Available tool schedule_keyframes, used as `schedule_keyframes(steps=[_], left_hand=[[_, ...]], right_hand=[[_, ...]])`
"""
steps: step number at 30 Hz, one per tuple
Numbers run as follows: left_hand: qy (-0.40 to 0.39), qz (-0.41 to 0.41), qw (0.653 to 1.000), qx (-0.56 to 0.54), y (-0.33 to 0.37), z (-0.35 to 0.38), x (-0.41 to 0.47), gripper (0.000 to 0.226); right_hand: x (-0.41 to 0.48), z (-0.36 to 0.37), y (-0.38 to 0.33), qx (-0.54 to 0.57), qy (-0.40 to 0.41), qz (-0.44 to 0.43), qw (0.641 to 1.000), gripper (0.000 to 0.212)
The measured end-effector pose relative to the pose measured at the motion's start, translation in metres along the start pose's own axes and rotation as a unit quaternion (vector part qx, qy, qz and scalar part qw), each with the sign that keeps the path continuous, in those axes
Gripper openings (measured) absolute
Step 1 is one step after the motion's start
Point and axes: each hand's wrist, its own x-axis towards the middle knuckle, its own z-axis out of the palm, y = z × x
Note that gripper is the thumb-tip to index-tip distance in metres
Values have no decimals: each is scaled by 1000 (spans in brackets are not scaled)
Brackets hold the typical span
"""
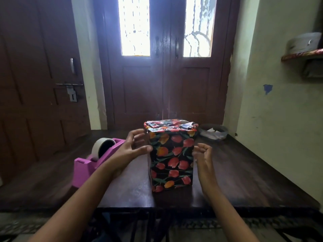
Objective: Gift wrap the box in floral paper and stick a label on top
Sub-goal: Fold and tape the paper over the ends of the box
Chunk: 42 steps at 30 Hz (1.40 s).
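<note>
A tall box (172, 158) wrapped in black paper with red and orange tulips stands upright in the middle of the dark wooden table (244, 172). The paper on its top is folded over in crumpled flaps. My left hand (134, 147) is at the box's left side, fingers spread and loosely bent, its thumb touching the paper near the front left edge. Just off the box's right side hovers my right hand (203, 156), fingers loosely curled and holding nothing. No label is visible on the box.
A pink tape dispenser (92, 161) with a roll of tape stands on the table to the left of my left forearm. A dark bowl with crumpled plastic (214, 131) sits at the back right. Brown doors and a wall close off the far side.
</note>
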Motion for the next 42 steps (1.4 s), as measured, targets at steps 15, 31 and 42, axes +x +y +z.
schedule_keyframes(steps=[15, 31, 42], left_hand=[[-91, -7, 980, 179, 33, -16, 42, 124], [-59, 131, 840, 523, 96, -14, 69, 17], [161, 151, 819, 529, 112, -2, 92, 19]], right_hand=[[43, 35, -75, -501, -127, -237, 823, 50], [38, 34, -75, -515, -152, -217, 815, 61], [44, 52, -107, -611, -173, -238, 735, 63]])
